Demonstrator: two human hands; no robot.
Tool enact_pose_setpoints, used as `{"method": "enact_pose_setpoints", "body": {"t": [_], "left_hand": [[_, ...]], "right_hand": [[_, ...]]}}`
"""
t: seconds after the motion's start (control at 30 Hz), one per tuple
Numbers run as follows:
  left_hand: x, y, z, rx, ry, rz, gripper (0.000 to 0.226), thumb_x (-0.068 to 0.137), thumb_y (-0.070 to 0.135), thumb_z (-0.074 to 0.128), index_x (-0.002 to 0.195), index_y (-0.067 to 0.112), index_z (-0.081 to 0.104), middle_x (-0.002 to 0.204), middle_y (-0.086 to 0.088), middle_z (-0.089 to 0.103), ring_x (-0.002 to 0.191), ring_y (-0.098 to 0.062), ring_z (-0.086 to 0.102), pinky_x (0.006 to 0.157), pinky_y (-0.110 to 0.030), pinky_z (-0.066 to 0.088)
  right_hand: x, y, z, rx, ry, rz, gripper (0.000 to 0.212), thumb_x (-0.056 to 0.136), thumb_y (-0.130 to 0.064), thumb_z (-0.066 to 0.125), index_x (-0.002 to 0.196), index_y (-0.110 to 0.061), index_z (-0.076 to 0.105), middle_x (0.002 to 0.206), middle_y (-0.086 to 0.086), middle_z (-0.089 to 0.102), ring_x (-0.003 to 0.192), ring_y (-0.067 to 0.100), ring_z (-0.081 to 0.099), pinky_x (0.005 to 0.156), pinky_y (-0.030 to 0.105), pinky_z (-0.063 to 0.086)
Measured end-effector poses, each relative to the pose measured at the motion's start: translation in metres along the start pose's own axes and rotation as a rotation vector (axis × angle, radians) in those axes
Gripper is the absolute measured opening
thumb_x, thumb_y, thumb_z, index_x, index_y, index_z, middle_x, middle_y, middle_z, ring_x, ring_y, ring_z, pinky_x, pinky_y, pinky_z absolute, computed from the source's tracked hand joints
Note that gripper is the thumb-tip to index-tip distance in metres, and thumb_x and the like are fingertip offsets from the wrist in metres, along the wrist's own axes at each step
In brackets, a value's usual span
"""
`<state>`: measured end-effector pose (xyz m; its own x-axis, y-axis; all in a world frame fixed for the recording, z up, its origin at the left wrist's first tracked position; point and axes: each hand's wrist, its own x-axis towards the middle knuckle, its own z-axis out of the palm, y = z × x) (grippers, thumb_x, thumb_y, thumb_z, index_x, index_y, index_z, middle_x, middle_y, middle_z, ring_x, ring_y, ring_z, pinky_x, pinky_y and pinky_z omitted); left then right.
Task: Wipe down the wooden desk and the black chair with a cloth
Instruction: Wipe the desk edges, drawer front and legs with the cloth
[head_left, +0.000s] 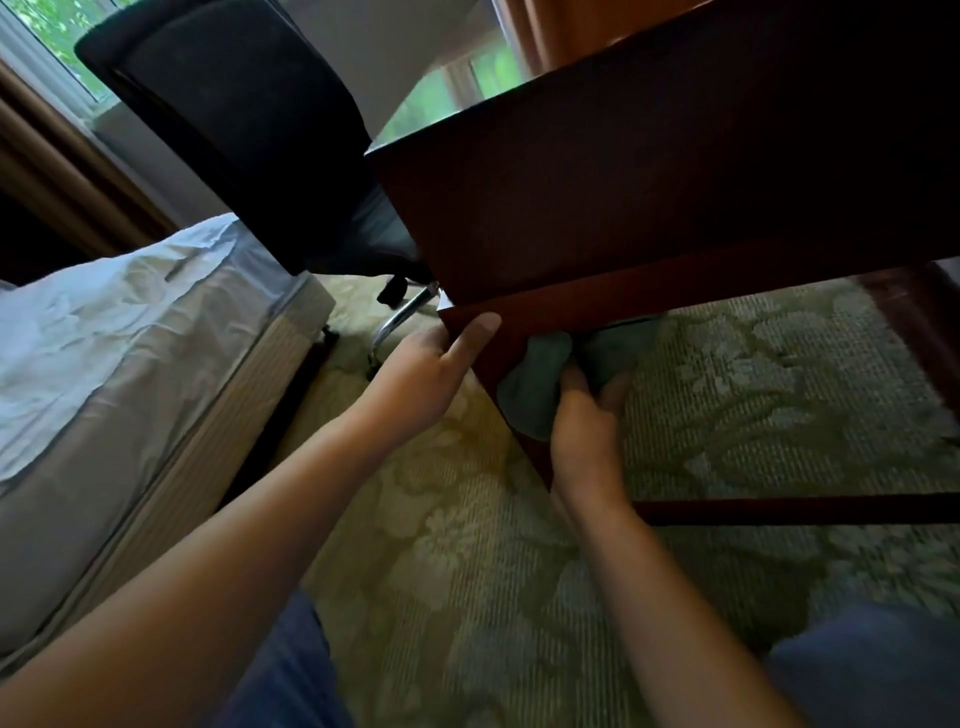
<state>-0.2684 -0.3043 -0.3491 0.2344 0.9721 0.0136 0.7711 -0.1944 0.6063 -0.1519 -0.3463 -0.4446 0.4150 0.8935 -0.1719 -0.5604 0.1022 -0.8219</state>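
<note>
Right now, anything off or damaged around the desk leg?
Nothing stands out. The right hand presses the green cloth against the desk leg while the left hand grips the desk corner. The wood looks intact, and the black chair stands upright behind. The carpet shows no spill.

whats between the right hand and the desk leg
In the head view, the green cloth lies between the right hand and the desk leg.
</note>
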Motion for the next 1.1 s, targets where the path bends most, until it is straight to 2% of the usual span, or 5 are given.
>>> {"method": "enact_pose_setpoints", "body": {"t": [0.37, 0.57, 0.7, 0.83, 1.1], "left_hand": [[0.018, -0.027, -0.001, -0.18, -0.036, 0.131, 0.019, 0.094, 0.063, 0.053, 0.099, 0.052, 0.067, 0.096, 0.027, 0.073, 0.093, 0.013, 0.065, 0.082, -0.018, 0.049], [0.021, -0.044, 0.002, -0.246, -0.085, 0.244, 0.033, 0.095, 0.06, 0.056, 0.12, 0.04, 0.065, 0.104, 0.025, 0.071, 0.098, 0.012, 0.064, 0.089, -0.022, 0.054], [0.025, -0.064, 0.004, -0.335, -0.175, 0.293, 0.02, 0.095, 0.058, 0.058, 0.114, 0.052, 0.057, 0.105, 0.031, 0.068, 0.1, 0.013, 0.063, 0.092, -0.027, 0.055], [0.032, -0.078, 0.011, -0.457, -0.295, 0.282, 0.03, 0.091, 0.064, 0.06, 0.117, 0.049, 0.058, 0.109, 0.027, 0.07, 0.101, 0.011, 0.064, 0.092, -0.028, 0.057], [0.047, -0.096, 0.027, -0.569, -0.336, 0.316, 0.047, 0.084, 0.068, 0.064, 0.121, 0.038, 0.063, 0.112, 0.02, 0.072, 0.107, -0.001, 0.067, 0.095, -0.04, 0.056]], "right_hand": [[0.016, 0.041, -0.009, -0.161, 0.116, -0.121, 0.054, 0.104, -0.017, 0.048, 0.153, -0.035, 0.033, 0.147, -0.013, 0.052, 0.13, 0.005, 0.054, 0.111, 0.04, 0.045], [0.011, 0.088, -0.032, -0.28, 0.237, 0.039, 0.043, 0.102, -0.014, 0.053, 0.14, -0.036, 0.049, 0.116, -0.026, 0.062, 0.103, -0.012, 0.06, 0.081, 0.013, 0.049], [0.004, 0.116, -0.043, -0.424, 0.293, 0.231, 0.028, 0.102, -0.014, 0.054, 0.119, -0.037, 0.054, 0.114, -0.009, 0.066, 0.107, 0.007, 0.063, 0.094, 0.031, 0.051], [0.01, 0.111, -0.037, -0.437, 0.333, 0.259, 0.039, 0.102, -0.011, 0.043, 0.138, -0.023, 0.053, 0.134, 0.006, 0.062, 0.122, 0.02, 0.058, 0.11, 0.044, 0.044], [0.01, 0.084, -0.02, -0.312, 0.399, 0.009, 0.041, 0.102, -0.005, 0.043, 0.123, -0.033, 0.064, 0.113, -0.006, 0.074, 0.103, 0.01, 0.071, 0.086, 0.032, 0.056]]}}
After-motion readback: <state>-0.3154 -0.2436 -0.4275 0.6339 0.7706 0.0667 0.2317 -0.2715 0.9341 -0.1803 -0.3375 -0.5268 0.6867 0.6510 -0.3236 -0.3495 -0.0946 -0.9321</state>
